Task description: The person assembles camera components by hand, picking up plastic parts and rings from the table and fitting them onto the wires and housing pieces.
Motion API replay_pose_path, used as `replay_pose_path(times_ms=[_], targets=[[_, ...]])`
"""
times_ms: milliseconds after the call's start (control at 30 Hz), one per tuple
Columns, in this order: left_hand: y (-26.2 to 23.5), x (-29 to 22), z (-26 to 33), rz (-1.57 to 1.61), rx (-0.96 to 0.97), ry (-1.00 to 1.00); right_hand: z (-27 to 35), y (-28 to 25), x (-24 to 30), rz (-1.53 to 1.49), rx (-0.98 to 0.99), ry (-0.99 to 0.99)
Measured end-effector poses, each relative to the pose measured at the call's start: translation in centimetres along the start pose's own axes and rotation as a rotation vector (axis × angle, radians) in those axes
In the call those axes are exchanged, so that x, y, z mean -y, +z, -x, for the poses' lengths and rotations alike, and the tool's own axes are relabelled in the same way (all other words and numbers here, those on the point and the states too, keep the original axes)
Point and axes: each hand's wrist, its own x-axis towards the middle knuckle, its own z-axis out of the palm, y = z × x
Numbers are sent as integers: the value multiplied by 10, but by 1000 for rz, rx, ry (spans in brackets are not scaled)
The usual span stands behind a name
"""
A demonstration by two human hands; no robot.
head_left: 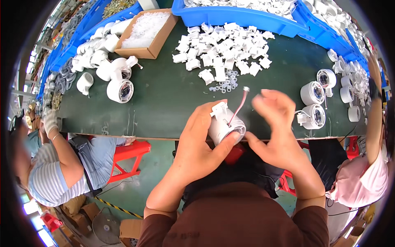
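Note:
Near the table's front edge, my left hand (202, 142) is closed round a white cylindrical housing (219, 131), its thumb across the round clear-rimmed end. A small white bracket (219, 109) sits on the housing's upper side. From beside it a thin red-and-white wire (239, 108) rises to a small white plug. My right hand (276, 127) is just right of the housing, with fingers and thumb apart and nothing visible between them; its fingertips are blurred. Beyond my hands lie small translucent rings (227, 82) and a heap of loose white brackets (226, 47).
White housings stand in groups at left (120, 90) and right (313, 116). A cardboard box (151, 51) of small translucent parts and blue bins (247, 22) line the back. Co-workers sit on both sides, one in a striped top (53, 181), one in pink (354, 181).

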Motion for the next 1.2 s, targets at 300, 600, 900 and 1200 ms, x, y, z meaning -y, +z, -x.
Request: replay_pose_path(times_ms=[300,600,900,1200], targets=[[10,-1,4,-274,-89,246,-17,2,13,-1205,48,632],[21,8,2,-96,-252,142,-8,16,21,-739,-10,389],[20,12,-1,-76,-194,244,-5,28,29,-1012,-43,765],[15,9,5,-95,-267,143,-42,12,-57,119,-50,350]])
